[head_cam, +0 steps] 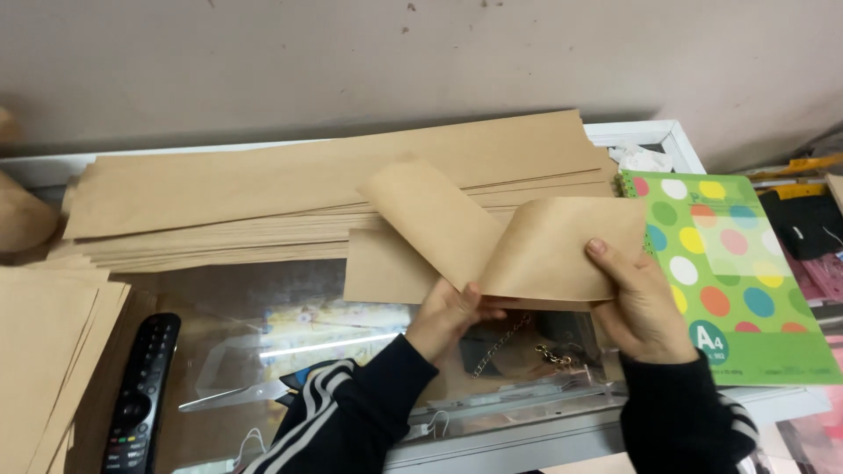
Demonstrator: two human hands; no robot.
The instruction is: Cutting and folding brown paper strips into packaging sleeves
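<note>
Both forearms, in black sleeves with white stripes, rise from the lower edge. The left hand [450, 314] pinches the bent middle of a long brown kraft paper strip [492, 241]; the right hand [639, 303] grips its right end, thumb on top. The strip runs left to right above the glass tabletop [228, 333], just before a stack of brown paper strips [263, 197].
</note>
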